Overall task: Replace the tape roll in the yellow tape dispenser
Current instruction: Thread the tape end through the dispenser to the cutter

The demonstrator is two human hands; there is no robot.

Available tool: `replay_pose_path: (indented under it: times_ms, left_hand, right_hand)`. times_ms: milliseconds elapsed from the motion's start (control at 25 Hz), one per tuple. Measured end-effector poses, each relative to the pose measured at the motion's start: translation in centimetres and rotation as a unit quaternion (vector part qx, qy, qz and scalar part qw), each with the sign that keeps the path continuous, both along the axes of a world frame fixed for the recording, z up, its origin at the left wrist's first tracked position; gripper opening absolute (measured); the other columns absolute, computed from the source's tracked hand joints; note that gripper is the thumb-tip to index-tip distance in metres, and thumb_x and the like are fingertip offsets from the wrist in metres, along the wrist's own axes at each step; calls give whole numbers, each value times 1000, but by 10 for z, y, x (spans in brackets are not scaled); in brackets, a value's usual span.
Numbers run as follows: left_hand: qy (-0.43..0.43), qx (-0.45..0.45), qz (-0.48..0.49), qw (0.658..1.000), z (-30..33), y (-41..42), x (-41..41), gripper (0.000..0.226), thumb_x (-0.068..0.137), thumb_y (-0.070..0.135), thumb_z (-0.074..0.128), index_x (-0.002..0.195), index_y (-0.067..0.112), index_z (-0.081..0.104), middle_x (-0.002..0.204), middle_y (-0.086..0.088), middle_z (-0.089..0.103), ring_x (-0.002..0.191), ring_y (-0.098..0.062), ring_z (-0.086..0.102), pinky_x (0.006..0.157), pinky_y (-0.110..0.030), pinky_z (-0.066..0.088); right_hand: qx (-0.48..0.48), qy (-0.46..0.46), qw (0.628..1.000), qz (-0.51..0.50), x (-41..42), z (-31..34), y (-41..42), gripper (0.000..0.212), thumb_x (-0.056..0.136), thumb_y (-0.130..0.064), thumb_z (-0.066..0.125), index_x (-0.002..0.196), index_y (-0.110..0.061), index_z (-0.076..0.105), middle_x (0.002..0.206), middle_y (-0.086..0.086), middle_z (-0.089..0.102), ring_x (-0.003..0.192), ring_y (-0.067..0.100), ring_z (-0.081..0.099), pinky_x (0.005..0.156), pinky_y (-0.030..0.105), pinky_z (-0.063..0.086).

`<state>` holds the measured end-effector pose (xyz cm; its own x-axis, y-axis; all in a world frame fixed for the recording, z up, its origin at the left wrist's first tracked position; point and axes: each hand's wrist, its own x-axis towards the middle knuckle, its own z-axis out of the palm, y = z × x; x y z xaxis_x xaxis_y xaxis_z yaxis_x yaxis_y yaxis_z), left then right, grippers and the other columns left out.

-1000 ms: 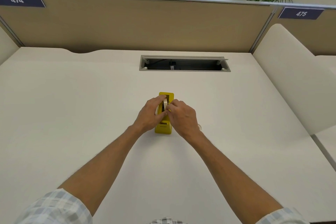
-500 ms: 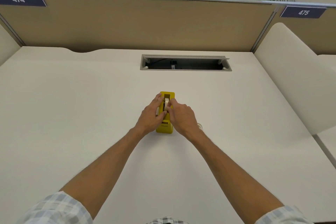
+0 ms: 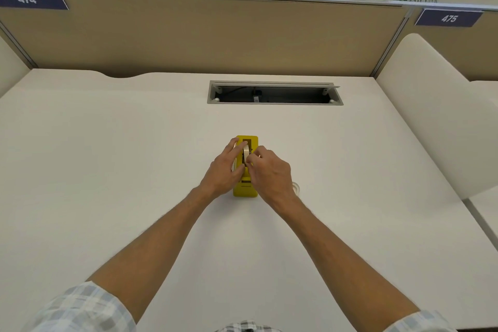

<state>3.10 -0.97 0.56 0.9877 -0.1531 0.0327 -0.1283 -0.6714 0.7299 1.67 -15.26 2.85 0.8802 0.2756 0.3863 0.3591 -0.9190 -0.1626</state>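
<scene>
The yellow tape dispenser [image 3: 244, 189] lies lengthwise on the white desk, its cutter end toward me. A pale tape roll [image 3: 245, 153] stands on edge in its slot. My left hand [image 3: 223, 170] grips the dispenser's left side, fingers laid along it beside the roll. My right hand [image 3: 269, 170] pinches the roll from the right with thumb and fingertips. Both hands hide the dispenser's middle. A second, clear tape roll [image 3: 296, 187] lies flat on the desk just right of my right wrist, half hidden.
An open cable slot [image 3: 275, 93] is cut into the desk beyond the dispenser. A tan partition [image 3: 215, 32] closes the back, and a cream side divider [image 3: 436, 116] rises at the right. Plants stand behind the partition.
My right fingers have shifted on the roll, which now stands slightly higher and more visible in the slot. The left hand stays on the dispenser's side.
</scene>
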Motion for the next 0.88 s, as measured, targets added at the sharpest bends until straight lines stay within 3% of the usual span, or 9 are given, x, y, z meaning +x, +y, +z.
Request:
replay_pose_path:
  times_ms: [160,400,560,880]
  left_hand:
    - [9,16,0,1000,-4,1,2,61,97,23,52,151,25,24,162,7,13,143,-22,30,115,-46,30]
    - [10,10,4,1000,-9,4,4,62,96,25,53,151,25,25,161,8,15,143,-21,32,115,-48,31]
    - [10,9,8,1000,-10,3,3,62,97,29,52,152,23,24,162,8,14,145,-20,28,116,-47,29]
    - [7,14,11,1000,-10,1,3,61,98,30,51,152,22,23,162,8,13,145,-20,27,116,-43,28]
  right_hand:
    - [-5,-13,1000,-8,-4,1,1,17,71,-11,81,65,-18,67,64,-4,58,55,16,54,43,21,22]
    - [-14,-4,1000,-9,-7,-3,4,22,67,-7,82,60,-19,64,60,-4,56,52,15,49,41,21,25]
    - [-2,-11,1000,0,-12,-6,4,21,67,-5,81,60,-17,65,60,-3,56,53,16,50,39,23,34]
    - [8,-34,999,-2,-20,-4,3,19,69,-6,82,64,-16,67,61,-2,57,51,16,49,40,22,32]
